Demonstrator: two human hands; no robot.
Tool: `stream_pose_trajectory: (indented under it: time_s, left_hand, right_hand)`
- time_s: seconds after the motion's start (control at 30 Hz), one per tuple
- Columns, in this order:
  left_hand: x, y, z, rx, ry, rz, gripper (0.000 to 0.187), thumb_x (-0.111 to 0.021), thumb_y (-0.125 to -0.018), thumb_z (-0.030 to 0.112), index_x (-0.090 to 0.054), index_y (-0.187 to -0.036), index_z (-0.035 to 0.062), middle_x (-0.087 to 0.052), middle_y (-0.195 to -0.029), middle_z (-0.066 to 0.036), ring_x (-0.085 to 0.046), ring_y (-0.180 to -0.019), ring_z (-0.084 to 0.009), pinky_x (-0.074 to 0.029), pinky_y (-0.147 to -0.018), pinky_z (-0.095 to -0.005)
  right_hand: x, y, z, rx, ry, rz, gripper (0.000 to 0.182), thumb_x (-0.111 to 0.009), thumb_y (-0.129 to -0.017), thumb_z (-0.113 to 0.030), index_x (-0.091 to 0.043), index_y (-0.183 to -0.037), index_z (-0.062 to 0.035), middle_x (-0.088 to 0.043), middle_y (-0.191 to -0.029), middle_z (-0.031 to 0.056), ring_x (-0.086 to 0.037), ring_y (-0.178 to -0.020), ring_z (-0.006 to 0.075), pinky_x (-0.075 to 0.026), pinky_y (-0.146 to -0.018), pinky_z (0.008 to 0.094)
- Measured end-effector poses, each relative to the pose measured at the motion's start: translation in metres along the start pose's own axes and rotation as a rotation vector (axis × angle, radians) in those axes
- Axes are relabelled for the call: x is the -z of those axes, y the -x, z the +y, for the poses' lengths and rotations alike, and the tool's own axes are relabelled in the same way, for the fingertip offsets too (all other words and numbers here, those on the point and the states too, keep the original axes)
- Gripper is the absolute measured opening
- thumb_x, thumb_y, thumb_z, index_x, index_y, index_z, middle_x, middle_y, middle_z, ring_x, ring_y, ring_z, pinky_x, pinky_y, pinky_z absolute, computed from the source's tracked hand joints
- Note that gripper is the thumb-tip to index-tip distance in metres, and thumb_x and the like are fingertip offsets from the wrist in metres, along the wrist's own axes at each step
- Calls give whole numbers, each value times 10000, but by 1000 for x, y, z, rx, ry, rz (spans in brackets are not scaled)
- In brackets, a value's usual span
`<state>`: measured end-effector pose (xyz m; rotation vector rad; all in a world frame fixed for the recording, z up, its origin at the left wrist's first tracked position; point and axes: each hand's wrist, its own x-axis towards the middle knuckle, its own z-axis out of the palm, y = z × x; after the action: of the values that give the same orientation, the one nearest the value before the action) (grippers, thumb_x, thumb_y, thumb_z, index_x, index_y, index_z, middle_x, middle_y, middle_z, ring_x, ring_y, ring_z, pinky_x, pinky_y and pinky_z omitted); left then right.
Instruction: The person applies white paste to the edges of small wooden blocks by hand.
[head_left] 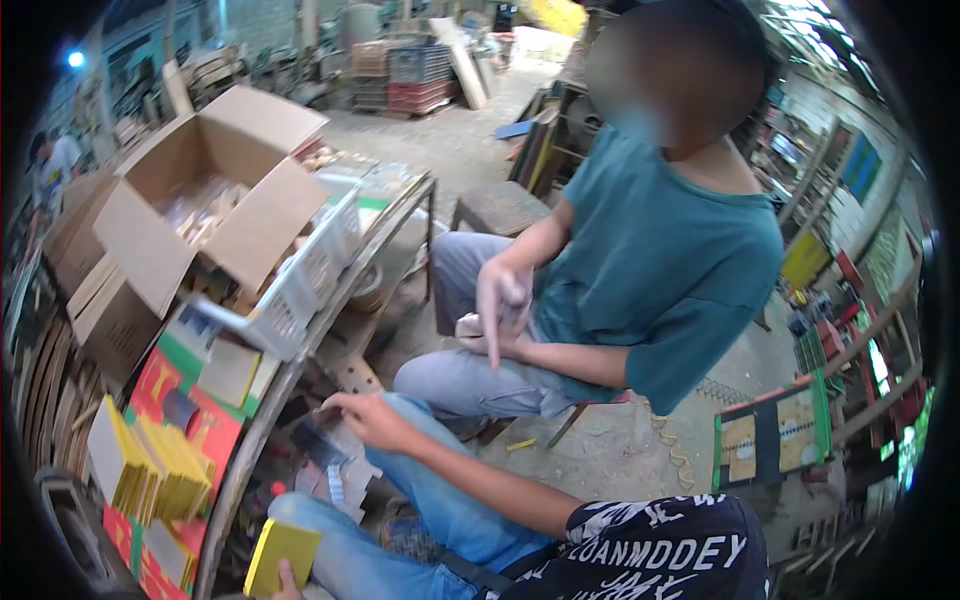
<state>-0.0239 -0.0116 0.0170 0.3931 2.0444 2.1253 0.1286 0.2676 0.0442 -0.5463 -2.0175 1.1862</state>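
Only a thumb and fingertips of my left hand (287, 581) show at the bottom edge, gripping a yellow card (281, 555) beside a round table's rim (262, 428). My right hand is out of view. Close on my right sits a person in a black printed shirt (660, 555) and jeans, whose hand (368, 417) reaches toward dark cards and paper scraps (335, 462) under the table edge. Stacks of yellow cards (160, 465) lie on the table's red and green sheet.
Facing me, a person in a teal shirt (660, 260) sits with hands in their lap. An open cardboard box (215, 190) and a white plastic basket (300, 280) stand on the table. A green-edged board (772, 432) leans at right, with cluttered shelves behind.
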Motion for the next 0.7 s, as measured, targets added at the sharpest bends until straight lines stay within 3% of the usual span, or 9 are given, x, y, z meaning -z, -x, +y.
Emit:
stream_pose_trajectory:
  time_s: [0.1, 0.17, 0.2, 0.5, 0.6, 0.7]
  left_hand:
    - [-3, 16, 6, -33, -168, -39, 345, -707, -781, 94, -551, -1066, -21, -605, -948, -103, -569, -847, -193, -466, -752, -310]
    - [-3, 20, 8, -54, -244, -67, 338, -718, -777, 113, -571, -1049, -25, -616, -921, -116, -575, -814, -207, -470, -729, -321]
    - [-2, 20, 8, -60, -275, -80, 336, -723, -775, 122, -581, -1041, -27, -622, -907, -122, -577, -797, -214, -472, -717, -326]
    - [29, 21, 37, -130, -712, -156, 338, -769, -760, 205, -672, -967, -44, -676, -785, -177, -602, -647, -277, -491, -614, -375]
    - [9, 27, 96, -304, -562, -115, 286, -720, -787, 65, -625, -1004, -95, -674, -865, -187, -609, -688, -268, -497, -635, -356]
    - [8, 22, 101, -369, -586, -95, 273, -714, -789, 45, -616, -994, -107, -672, -881, -189, -609, -693, -257, -501, -644, -364]
  right_hand:
    - [1, 2, 2, 27, 13, 3, 315, -455, -781, 33, -558, -1075, -16, -632, -961, 207, -618, -928, 350, -479, -815, 383]
    - [1, 1, -5, 32, 73, 22, 289, -420, -754, 74, -567, -998, 26, -671, -923, 177, -656, -907, 298, -503, -810, 358]
    - [-1, 0, 3, 17, 50, -5, 285, -464, -790, 25, -560, -1056, -9, -630, -941, 209, -607, -901, 372, -475, -787, 403]
    - [-5, -1, -1, 34, 86, -14, 288, -474, -779, 30, -567, -1047, -17, -630, -918, 213, -611, -880, 371, -474, -771, 407]
    - [-6, 0, 0, 57, 134, 5, 291, -476, -777, 28, -567, -1049, -19, -631, -912, 212, -611, -873, 370, -473, -768, 408]
    - [-8, -1, 7, 78, 103, 27, 302, -474, -769, 28, -566, -1053, -19, -630, -915, 214, -612, -871, 368, -474, -771, 407]
